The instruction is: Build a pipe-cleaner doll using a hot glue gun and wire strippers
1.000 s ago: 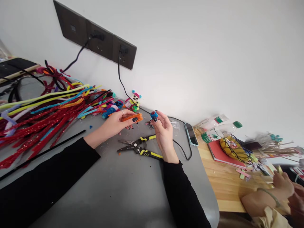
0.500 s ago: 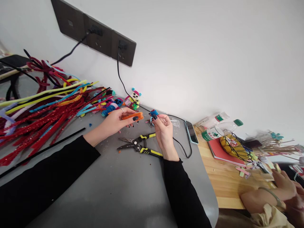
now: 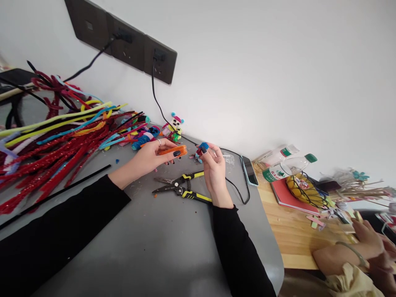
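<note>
My left hand (image 3: pixel 157 154) is closed around a folded orange pipe cleaner bundle (image 3: pixel 181 150), the thumb pressed along its side. A short gap to the right, my right hand (image 3: pixel 213 165) pinches a small blue and dark red fuzzy piece (image 3: pixel 203 147) between thumb and fingers. Below both hands, pliers (image 3: pixel 177 187) with yellow and black handles lie with jaws apart on the grey table (image 3: pixel 167 247). My right hand hides their handle ends. Behind the hands, a small pipe cleaner figure (image 3: pixel 175 123) stands against the wall.
A large heap of coloured pipe cleaners (image 3: pixel 77 144) covers the left side. A phone (image 3: pixel 249 170) and black cable (image 3: pixel 238 192) lie at right. Beyond, a wooden table (image 3: pixel 291 235) bears a bottle (image 3: pixel 278 171), a red notebook (image 3: pixel 291 198) and another person's arm (image 3: pixel 343 251).
My right hand has turned the blue and dark red piece slightly, so more of its blue side shows. My left hand keeps its hold on the orange bundle. The view has shifted slightly.
</note>
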`<state>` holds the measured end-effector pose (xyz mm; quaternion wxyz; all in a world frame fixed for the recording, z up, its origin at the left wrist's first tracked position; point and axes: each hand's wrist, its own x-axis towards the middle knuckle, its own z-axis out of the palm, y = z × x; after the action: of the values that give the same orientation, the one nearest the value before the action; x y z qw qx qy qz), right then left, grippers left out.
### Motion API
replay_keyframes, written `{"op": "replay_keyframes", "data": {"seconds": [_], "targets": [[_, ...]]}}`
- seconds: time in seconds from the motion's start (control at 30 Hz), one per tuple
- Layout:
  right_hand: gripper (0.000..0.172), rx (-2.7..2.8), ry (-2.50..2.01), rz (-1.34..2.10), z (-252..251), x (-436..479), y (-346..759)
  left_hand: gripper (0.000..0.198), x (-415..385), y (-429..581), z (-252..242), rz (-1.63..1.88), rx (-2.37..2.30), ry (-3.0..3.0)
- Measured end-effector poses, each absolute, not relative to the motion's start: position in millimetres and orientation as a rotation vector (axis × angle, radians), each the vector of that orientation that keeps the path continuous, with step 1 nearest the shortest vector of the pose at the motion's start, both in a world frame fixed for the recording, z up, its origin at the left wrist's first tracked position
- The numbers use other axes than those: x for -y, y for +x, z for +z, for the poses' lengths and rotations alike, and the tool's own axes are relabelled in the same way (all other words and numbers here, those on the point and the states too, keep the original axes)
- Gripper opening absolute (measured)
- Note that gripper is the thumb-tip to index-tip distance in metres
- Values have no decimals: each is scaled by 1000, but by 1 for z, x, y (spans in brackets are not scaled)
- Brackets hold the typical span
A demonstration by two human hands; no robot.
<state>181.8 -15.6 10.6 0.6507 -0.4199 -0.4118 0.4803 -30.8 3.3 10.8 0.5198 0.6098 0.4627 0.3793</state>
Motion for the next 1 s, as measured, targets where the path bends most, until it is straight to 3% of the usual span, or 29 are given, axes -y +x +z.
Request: {"op": "replay_keyframes", "data": {"seconds": [0.3,1.0], "targets": [[43,982,-933,1090,13,19,179,50,-5,-31,5,934,-1076,1470],[38,1043,-947,1066,13,21,175,55,-3,-28,6,923,-1061,1478]]}}
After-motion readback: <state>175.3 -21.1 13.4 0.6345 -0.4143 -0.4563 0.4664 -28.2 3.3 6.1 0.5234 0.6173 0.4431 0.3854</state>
